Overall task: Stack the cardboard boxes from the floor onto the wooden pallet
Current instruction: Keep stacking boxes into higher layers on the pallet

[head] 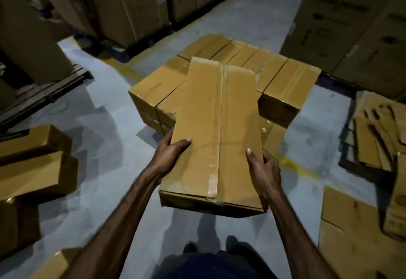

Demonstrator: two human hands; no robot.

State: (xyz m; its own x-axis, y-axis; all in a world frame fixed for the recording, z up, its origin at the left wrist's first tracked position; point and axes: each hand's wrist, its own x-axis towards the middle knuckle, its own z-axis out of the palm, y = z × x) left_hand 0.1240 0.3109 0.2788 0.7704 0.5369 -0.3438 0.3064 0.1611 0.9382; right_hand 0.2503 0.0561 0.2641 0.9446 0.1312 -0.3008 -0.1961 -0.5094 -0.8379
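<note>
Both hands [173, 153] gripping taped cardboard box [215, 133], stacked boxes [283, 80] beyond

Open floor [94, 124] seen left-center of frame; center blocked by stacked boxes [283, 80], lower left by loose boxes [33, 168], right edge by flattened cardboard [373, 138].

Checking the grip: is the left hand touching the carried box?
Touching. The head view shows the left hand gripping the carried box at its left edge, thumb lying on the top face.
</note>
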